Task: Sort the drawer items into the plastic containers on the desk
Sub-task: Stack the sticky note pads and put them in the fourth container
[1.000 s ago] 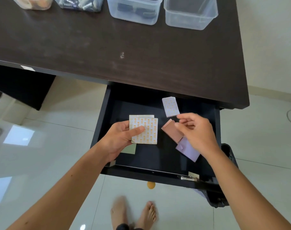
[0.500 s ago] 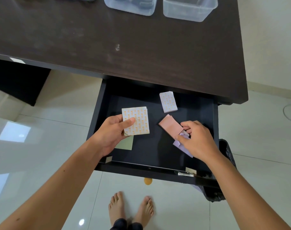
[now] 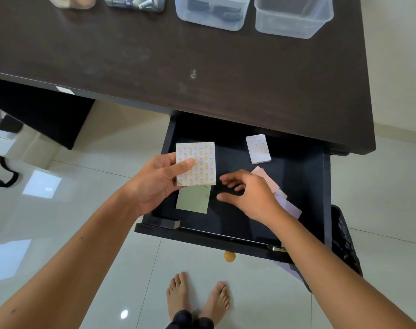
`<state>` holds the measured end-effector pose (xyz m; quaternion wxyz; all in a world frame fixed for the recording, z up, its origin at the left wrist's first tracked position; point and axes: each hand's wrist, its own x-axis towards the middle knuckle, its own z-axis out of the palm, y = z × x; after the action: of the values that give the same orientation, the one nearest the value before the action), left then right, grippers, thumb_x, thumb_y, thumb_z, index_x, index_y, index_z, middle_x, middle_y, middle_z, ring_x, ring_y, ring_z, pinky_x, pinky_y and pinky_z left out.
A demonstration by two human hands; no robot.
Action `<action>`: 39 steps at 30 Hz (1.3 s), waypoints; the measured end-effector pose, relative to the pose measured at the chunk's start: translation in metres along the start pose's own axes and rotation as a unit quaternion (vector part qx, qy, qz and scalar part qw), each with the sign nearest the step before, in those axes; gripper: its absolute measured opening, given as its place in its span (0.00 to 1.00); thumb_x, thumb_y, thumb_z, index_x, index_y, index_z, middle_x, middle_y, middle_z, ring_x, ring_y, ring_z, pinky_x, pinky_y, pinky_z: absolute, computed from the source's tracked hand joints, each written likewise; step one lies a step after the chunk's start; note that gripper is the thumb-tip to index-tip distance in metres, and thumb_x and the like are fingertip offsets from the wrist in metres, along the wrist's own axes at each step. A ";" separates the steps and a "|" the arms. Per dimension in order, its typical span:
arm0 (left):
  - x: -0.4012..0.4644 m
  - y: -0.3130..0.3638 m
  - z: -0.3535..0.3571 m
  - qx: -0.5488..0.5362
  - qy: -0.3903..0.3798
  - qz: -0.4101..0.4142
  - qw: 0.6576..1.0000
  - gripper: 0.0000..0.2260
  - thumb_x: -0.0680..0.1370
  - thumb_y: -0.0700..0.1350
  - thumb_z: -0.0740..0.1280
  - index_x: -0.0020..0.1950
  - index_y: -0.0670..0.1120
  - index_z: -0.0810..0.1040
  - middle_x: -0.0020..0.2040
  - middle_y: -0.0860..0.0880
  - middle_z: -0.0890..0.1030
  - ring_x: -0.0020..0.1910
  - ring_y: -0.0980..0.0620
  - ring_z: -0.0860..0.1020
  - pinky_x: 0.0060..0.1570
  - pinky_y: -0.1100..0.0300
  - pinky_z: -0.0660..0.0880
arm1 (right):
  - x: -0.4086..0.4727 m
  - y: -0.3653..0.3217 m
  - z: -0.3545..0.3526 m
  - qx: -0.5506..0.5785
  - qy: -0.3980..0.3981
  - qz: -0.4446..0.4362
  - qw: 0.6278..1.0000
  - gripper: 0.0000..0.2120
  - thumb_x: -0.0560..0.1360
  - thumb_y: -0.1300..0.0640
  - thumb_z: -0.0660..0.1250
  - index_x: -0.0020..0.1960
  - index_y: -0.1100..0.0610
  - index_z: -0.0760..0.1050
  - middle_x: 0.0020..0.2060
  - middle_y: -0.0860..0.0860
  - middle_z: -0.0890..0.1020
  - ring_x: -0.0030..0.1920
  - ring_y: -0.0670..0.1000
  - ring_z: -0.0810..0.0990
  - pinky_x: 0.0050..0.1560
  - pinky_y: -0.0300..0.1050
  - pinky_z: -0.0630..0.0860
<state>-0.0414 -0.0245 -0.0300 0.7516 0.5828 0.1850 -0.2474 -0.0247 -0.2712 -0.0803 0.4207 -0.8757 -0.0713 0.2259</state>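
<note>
Over the open drawer's [image 3: 306, 186] left edge the left hand [image 3: 154, 184] pinches a patterned sticky-note pad [image 3: 199, 160], the right hand [image 3: 247, 193] spread and holding nothing, while green [image 3: 193, 200], pink [image 3: 267, 179], lilac [image 3: 289, 206] and small patterned [image 3: 258, 148] pads remain unsorted below the surface's [image 3: 154, 67] far-edge containers [image 3: 293, 17].

Unreadable orange print on pad [image 3: 197, 162]

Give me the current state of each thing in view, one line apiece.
Drawer: pulled open.
Left hand: holds the patterned pad.
Right hand: open, holding nothing, above the drawer floor.
Small patterned pad: lying at the drawer's back.
Green pad: lying flat.
Pink pad: partly hidden by the right hand.
Rightmost container: lidless, looks empty.
</note>
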 end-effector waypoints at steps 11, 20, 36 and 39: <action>-0.027 0.008 -0.041 -0.012 0.040 0.004 0.999 0.16 0.83 0.43 0.66 0.69 0.38 0.79 0.64 0.41 0.85 0.66 0.43 0.83 0.72 0.46 0.74 | 0.019 -0.016 0.035 -0.107 -0.030 -0.001 0.994 0.27 0.68 0.46 0.83 0.65 0.50 0.81 0.56 0.45 0.74 0.58 0.48 0.74 0.61 0.48 0.77; -0.024 -0.004 -0.043 -0.023 0.058 -0.006 0.998 0.15 0.84 0.42 0.66 0.69 0.38 0.79 0.64 0.41 0.85 0.66 0.43 0.83 0.74 0.44 0.73 | 0.006 -0.013 0.023 0.056 -0.030 0.033 0.997 0.13 0.73 0.59 0.80 0.50 0.49 0.78 0.49 0.48 0.85 0.51 0.49 0.85 0.53 0.51 0.85; 0.008 -0.016 0.037 0.055 0.001 -0.016 0.998 0.15 0.85 0.45 0.65 0.71 0.44 0.79 0.64 0.48 0.86 0.65 0.48 0.84 0.72 0.44 0.76 | -0.041 -0.015 -0.066 0.373 0.078 0.055 0.923 0.13 0.79 0.70 0.69 0.61 0.59 0.82 0.55 0.63 0.84 0.51 0.49 0.89 0.50 0.46 0.87; 0.009 -0.019 0.046 0.068 -0.036 -0.024 0.997 0.15 0.86 0.45 0.63 0.72 0.44 0.78 0.65 0.47 0.86 0.66 0.46 0.83 0.72 0.44 0.76 | -0.039 -0.018 -0.061 0.328 0.088 0.047 0.939 0.12 0.80 0.68 0.71 0.59 0.54 0.83 0.50 0.50 0.88 0.53 0.49 0.88 0.48 0.43 0.85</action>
<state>-0.0452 -0.0741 -0.0382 0.7105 0.6184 0.1549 -0.2979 -0.0300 -0.3152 -0.0208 0.6784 -0.7077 0.0855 0.1778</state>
